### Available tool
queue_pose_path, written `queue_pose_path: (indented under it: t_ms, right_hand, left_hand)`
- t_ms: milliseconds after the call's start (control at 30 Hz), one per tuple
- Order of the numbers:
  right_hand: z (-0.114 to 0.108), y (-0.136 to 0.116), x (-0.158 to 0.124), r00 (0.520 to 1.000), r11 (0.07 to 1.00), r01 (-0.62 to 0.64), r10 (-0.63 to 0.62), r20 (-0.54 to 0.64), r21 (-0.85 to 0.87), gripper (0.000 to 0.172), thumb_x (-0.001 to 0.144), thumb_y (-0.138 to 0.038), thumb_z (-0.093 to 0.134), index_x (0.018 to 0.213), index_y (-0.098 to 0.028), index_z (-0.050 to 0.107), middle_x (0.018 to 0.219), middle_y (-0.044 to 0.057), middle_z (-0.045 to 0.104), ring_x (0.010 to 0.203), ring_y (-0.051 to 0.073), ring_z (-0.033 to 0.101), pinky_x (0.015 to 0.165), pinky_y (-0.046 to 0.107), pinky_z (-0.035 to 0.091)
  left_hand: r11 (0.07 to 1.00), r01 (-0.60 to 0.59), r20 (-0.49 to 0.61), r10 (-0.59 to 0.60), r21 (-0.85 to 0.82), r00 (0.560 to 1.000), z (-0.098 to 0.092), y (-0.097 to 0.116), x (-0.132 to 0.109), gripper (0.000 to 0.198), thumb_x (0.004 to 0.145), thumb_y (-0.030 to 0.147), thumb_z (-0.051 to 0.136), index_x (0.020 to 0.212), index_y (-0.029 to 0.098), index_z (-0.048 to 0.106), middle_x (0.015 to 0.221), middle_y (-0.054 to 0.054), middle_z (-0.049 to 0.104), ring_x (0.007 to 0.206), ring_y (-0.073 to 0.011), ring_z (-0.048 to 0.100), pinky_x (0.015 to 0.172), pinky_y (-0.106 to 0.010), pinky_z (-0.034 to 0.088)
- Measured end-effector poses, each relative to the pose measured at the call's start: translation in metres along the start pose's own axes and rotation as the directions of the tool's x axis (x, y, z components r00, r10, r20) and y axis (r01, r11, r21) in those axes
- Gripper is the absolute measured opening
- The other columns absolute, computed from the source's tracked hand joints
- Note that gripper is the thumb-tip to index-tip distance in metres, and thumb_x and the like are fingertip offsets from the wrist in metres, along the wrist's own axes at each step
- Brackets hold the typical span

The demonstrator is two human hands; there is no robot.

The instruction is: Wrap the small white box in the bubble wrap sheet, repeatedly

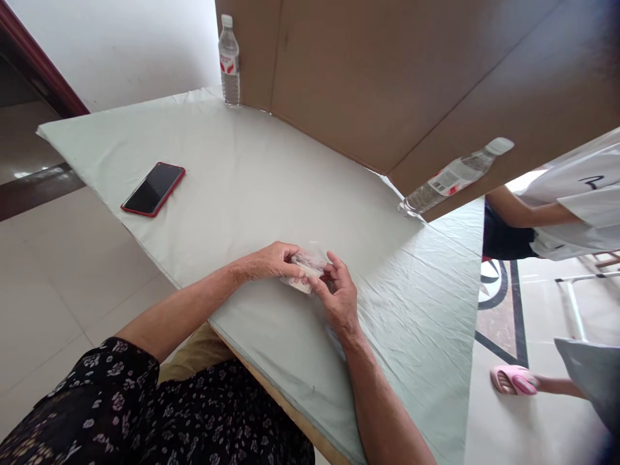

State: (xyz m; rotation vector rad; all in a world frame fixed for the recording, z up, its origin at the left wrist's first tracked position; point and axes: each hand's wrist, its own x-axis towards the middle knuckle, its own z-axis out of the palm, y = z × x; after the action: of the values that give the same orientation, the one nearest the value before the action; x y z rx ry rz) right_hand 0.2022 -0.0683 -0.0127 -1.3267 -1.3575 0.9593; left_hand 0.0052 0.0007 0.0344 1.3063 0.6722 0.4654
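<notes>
Between both hands is a small clear plastic packet (306, 266) with pale contents and some reddish marks; what is inside I cannot make out. My left hand (277, 260) grips its left side, thumb across the front. From the right, my right hand (339, 290) pinches the packet's edge between thumb and fingers, the other fingers curled and partly raised. The packet is held just over the pale green tablecloth (271, 194), near the table's front edge.
A phone in a red case (154, 188) lies at the left. One water bottle (230, 61) stands at the back, another bottle (455, 177) at the right, both by a brown cardboard panel (358, 77). Beyond the right edge, other people show: a white sleeve (593, 194) and a pink slipper (513, 380).
</notes>
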Motion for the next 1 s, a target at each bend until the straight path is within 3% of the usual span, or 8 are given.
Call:
queue_pose_path:
  t_ms: [233,400,500,633,867,1000]
  right_hand:
    - [-0.011,-0.003,0.01,0.997,1.0,0.001,-0.001,-0.075,0.004,0.056,0.087,-0.049,0.066,0.136,-0.024,0.055,0.119,0.01,0.07,0.106,0.023,0.066,0.098,0.043,0.05]
    - [-0.015,-0.023,0.032,0.999,0.998,-0.017,0.02,0.043,-0.068,0.043,0.083,-0.049,0.069,0.118,-0.024,0.068,0.113,0.008,0.073,0.104,0.025,0.065,0.093,0.043,0.05]
    - [-0.01,-0.031,0.047,0.989,0.996,-0.057,0.065,0.136,-0.064,0.038,0.082,-0.053,0.07,0.106,-0.023,0.073,0.103,0.006,0.074,0.092,0.022,0.066,0.084,0.039,0.052]
    - [-0.002,-0.033,0.063,0.992,0.999,0.042,-0.039,0.116,-0.026,0.023,0.079,-0.045,0.074,0.076,-0.022,0.073,0.097,0.005,0.074,0.092,0.021,0.066,0.081,0.035,0.05]
    - [0.006,-0.032,0.07,0.995,0.996,0.085,-0.084,0.058,-0.029,0.015,0.077,-0.036,0.073,0.071,-0.023,0.074,0.094,0.004,0.072,0.094,0.021,0.066,0.082,0.035,0.048]
    - [0.01,-0.033,0.069,0.991,0.985,0.132,-0.127,0.051,-0.111,0.014,0.08,-0.034,0.07,0.072,-0.023,0.074,0.096,0.004,0.072,0.095,0.021,0.066,0.087,0.037,0.049]
  left_hand:
    - [0.999,0.031,-0.047,-0.031,-0.011,0.998,0.0,-0.002,0.004,0.043,0.069,0.024,0.072,0.11,0.012,0.068,0.089,-0.004,0.072,0.079,-0.015,0.065,0.072,-0.025,0.046]
    - [0.998,-0.005,-0.058,0.008,0.058,0.998,-0.002,-0.004,0.004,0.038,0.07,0.025,0.07,0.106,0.013,0.068,0.088,-0.003,0.071,0.079,-0.0146,0.063,0.071,-0.025,0.045]
    - [0.993,-0.031,-0.052,0.037,0.113,0.998,-0.003,-0.003,0.002,0.033,0.072,0.024,0.069,0.103,0.014,0.068,0.09,-0.003,0.071,0.08,-0.0146,0.063,0.07,-0.024,0.044]
    - [0.983,-0.036,-0.059,0.047,0.18,0.997,-0.003,-0.001,0.002,0.035,0.074,0.028,0.068,0.106,0.015,0.068,0.09,-0.003,0.07,0.079,-0.0147,0.061,0.069,-0.025,0.042]
    - [0.96,-0.01,-0.252,0.083,0.28,0.964,-0.005,-0.003,0.006,0.04,0.073,0.033,0.067,0.107,0.013,0.071,0.081,-0.001,0.067,0.071,-0.0132,0.054,0.062,-0.023,0.039]
    - [0.948,-0.025,-0.306,0.127,0.317,0.943,-0.009,-0.007,0.008,0.035,0.077,0.038,0.063,0.1,0.014,0.074,0.081,-0.002,0.067,0.071,-0.0132,0.053,0.06,-0.023,0.038]
